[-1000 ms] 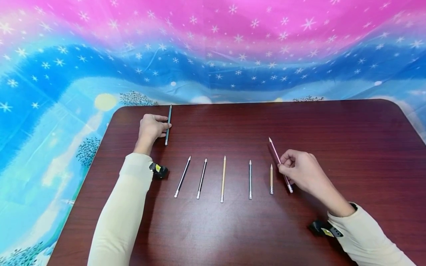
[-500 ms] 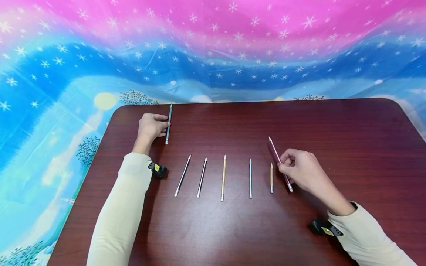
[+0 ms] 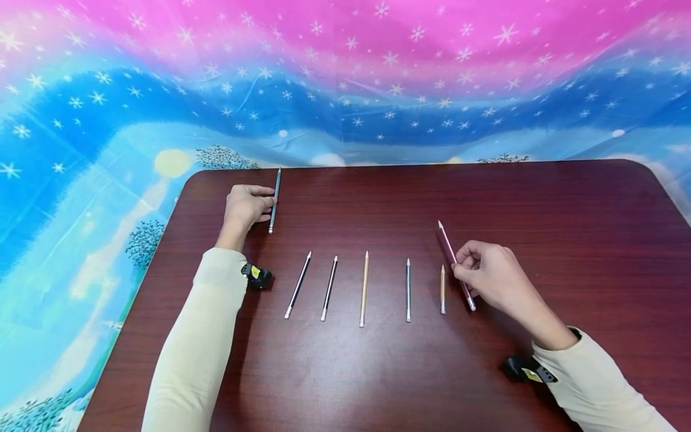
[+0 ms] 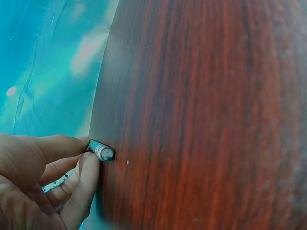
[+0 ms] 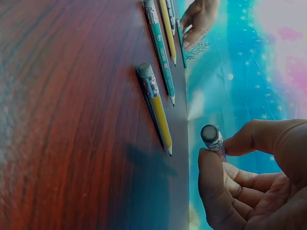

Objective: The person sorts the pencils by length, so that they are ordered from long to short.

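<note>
Near the table's far left edge, my left hand (image 3: 245, 205) pinches a green pencil (image 3: 278, 185) between thumb and fingers, tip pointing away. The left wrist view shows that pencil's eraser end (image 4: 104, 153) close over the wood. On the right, my right hand (image 3: 488, 273) pinches a pink pencil (image 3: 447, 244), which slants with its tip up and left. In the right wrist view its dark eraser (image 5: 210, 133) faces the camera. Just left of it lies a short yellow pencil (image 3: 442, 291). The row continues leftward with a green pencil (image 3: 408, 292) and a long yellow pencil (image 3: 364, 289).
Two dark pencils (image 3: 299, 284) with silvery ends make up the left of the row. All lie spaced apart on the dark red-brown table (image 3: 345, 372). A snowflake-patterned cloth (image 3: 345, 78) hangs behind the table and down its left side. Black wrist cameras (image 3: 258, 276) sit on both sleeves.
</note>
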Motion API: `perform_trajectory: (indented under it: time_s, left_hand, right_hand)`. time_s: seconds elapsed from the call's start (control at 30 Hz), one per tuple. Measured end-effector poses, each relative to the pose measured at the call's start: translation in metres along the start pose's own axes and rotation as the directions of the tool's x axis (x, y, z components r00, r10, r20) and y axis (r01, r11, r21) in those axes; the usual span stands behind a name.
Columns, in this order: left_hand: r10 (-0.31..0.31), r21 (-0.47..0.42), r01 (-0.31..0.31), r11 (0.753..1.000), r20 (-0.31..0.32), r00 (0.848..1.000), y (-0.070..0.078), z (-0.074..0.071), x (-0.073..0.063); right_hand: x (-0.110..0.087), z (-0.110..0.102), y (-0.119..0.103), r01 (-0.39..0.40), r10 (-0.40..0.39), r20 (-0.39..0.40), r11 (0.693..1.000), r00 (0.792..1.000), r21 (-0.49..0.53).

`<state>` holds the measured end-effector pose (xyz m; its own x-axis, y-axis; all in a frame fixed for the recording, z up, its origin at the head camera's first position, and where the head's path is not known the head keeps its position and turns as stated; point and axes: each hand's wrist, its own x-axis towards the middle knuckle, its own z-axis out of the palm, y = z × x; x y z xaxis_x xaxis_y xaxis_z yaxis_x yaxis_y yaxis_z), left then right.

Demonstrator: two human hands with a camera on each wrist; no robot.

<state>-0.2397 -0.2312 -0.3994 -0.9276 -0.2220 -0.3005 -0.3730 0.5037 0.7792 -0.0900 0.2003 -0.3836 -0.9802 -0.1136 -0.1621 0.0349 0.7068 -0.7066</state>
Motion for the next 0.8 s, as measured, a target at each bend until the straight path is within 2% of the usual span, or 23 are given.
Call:
perform_trajectory:
  time_s: [0.4, 0.8]
  left_hand:
    - [0.012, -0.049, -0.011, 0.999, 0.020, 1.000, -0.0039, -0.0006, 0.0023]
    - [-0.003, -0.086, 0.008, 0.996, 0.057, 0.998, -0.0062, -0.0047, 0.0004]
  right_hand:
    - [0.0013, -0.0007, -0.0008, -0.007, 0.007, 0.005, 1.000, 1.000, 0.009]
    - [0.0059, 0.0004, -0.0027, -0.020, 0.019, 0.022, 0.999, 1.000, 0.038]
